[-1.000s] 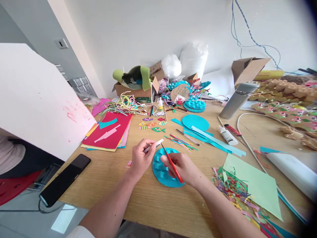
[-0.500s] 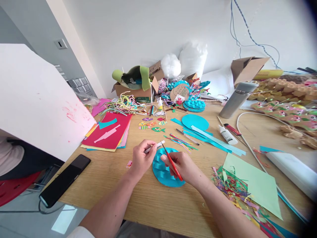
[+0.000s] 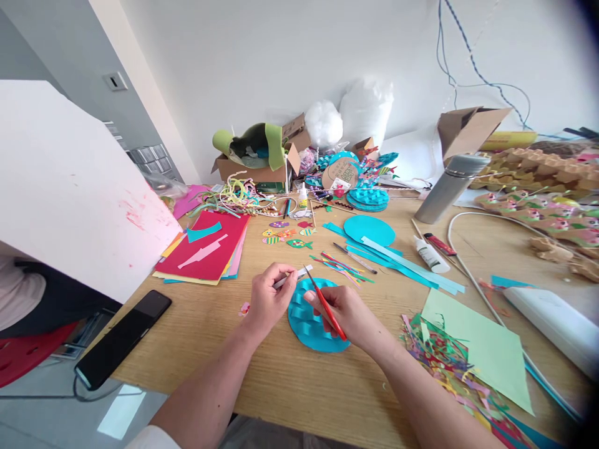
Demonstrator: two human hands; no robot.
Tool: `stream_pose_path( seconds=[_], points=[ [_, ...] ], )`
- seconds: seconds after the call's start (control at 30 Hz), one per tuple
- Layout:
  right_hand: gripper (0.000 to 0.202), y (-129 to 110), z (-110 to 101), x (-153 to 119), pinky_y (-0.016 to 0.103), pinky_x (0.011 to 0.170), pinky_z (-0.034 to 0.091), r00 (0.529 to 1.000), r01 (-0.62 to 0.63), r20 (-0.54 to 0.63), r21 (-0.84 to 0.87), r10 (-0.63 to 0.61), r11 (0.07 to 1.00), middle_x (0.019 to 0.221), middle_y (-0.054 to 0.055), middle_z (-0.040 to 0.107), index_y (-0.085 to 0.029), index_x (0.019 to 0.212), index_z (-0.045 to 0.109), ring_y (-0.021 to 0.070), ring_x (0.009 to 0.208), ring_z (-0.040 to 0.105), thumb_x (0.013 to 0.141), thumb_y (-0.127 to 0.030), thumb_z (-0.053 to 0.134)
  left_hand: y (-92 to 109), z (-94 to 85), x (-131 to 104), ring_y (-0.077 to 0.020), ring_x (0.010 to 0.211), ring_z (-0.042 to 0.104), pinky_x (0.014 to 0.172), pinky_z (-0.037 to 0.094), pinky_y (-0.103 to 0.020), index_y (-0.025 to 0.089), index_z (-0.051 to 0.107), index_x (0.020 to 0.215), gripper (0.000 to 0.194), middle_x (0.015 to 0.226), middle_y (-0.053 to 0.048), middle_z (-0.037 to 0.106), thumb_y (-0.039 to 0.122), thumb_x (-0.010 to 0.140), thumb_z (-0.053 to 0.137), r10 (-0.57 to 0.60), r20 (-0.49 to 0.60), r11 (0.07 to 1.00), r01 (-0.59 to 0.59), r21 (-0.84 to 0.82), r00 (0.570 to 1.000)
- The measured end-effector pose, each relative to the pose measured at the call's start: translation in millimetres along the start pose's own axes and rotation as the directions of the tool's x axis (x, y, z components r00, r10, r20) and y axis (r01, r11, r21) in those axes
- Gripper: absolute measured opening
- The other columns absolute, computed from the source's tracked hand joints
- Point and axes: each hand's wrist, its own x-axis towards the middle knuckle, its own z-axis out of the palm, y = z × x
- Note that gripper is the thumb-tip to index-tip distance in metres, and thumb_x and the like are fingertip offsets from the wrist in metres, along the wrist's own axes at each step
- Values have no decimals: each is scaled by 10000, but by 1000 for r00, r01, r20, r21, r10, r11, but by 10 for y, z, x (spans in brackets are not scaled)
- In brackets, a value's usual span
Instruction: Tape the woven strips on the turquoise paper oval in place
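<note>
My left hand (image 3: 276, 296) is closed in a pinch on a narrow white strip (image 3: 305, 270), whose end sticks out to the right past the fingertips. Slim red tweezers (image 3: 331, 312), by their look, are gripped in my right hand (image 3: 347, 310), with their dark pointed tip close to the strip's free end. I cannot tell whether tip and strip touch. Beneath both hands lies a blue paper disc (image 3: 318, 340) with curled wave strips on it, partly covered by my right hand. A small pink cutout (image 3: 244, 308) is beside my left wrist.
Fish cutouts (image 3: 298, 244), thin coloured strips (image 3: 344, 267) and a plain blue disc (image 3: 369, 231) lie beyond my hands. A glue bottle (image 3: 430, 255) and grey flask (image 3: 449, 190) are right. Left are coloured sheets (image 3: 210, 249) and a phone (image 3: 124, 340). Paper scraps (image 3: 440, 355) lie front right.
Hardly anything differs. Both hands keep their grips, and the tweezers' tip stays close to the white strip's end. The view has shifted very slightly.
</note>
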Motion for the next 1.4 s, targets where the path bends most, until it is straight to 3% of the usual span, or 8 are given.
stream_pose_path(
  seconds=[0.27, 0.63, 0.93, 1.07, 1.2, 1.3, 1.4],
  points=[
    [533, -71, -2, -25, 225, 424, 305, 1000, -8, -1, 44, 8, 999, 421, -7, 508, -206, 550, 443, 110, 391, 452, 832, -657, 478, 37, -5, 13, -73, 476, 454, 480, 356, -179, 174, 637, 807, 184, 565, 36, 581, 343, 870, 602, -16, -4, 1000, 16, 0, 1000],
    [537, -6, 4, -5, 229, 431, 242, 998, 32, -53, -44, -34, 999, 439, -19, 445, -212, 543, 396, 101, 417, 399, 840, -652, 477, 15, -4, 10, -73, 483, 459, 481, 354, -177, 174, 641, 815, 189, 581, 32, 597, 352, 869, 602, -17, -6, 1000, 17, -1, 1000],
    [582, 43, 13, 7, 266, 475, 192, 980, 46, -171, -293, -99, 955, 487, -11, 408, -215, 540, 356, 106, 484, 264, 872, -693, 379, 20, 5, 14, -77, 509, 524, 493, 375, -175, 171, 632, 831, 188, 619, 21, 636, 350, 880, 596, -12, -4, 1000, 12, -27, 1000],
    [552, 70, -27, 4, 273, 503, 220, 958, -4, -249, -515, -144, 857, 508, 27, 529, -211, 577, 451, 125, 469, 381, 929, -617, 326, 40, 12, 22, -94, 534, 558, 523, 414, -193, 175, 625, 853, 224, 622, 15, 629, 397, 873, 604, -83, -10, 990, 82, -115, 996],
    [471, 69, -47, -8, 287, 518, 203, 927, -93, -304, -756, -220, 648, 626, 88, 681, -192, 708, 614, 181, 536, 581, 958, -520, 386, 72, -4, 91, -90, 487, 495, 513, 402, -200, 178, 581, 985, 328, 514, 66, 516, 465, 836, 638, -262, -41, 908, 232, -349, 964],
    [430, 40, -28, -27, 290, 512, 173, 936, -78, -249, -838, -251, 540, 659, 87, 713, -184, 798, 659, 203, 575, 643, 950, -522, 441, 83, -35, 160, -58, 432, 406, 466, 330, -192, 184, 513, 1153, 509, 572, 69, 563, 465, 773, 701, -387, 41, 763, 344, -547, 921],
    [429, 8, -5, -46, 295, 508, 151, 945, -15, -167, -880, -281, 474, 661, 86, 717, -171, 835, 673, 210, 598, 667, 956, -514, 445, 80, -74, 200, -27, 415, 338, 474, 300, -188, 204, 434, 1302, 712, 639, 70, 606, 362, 693, 767, -399, 142, 683, 397, -613, 906]
  ],
)
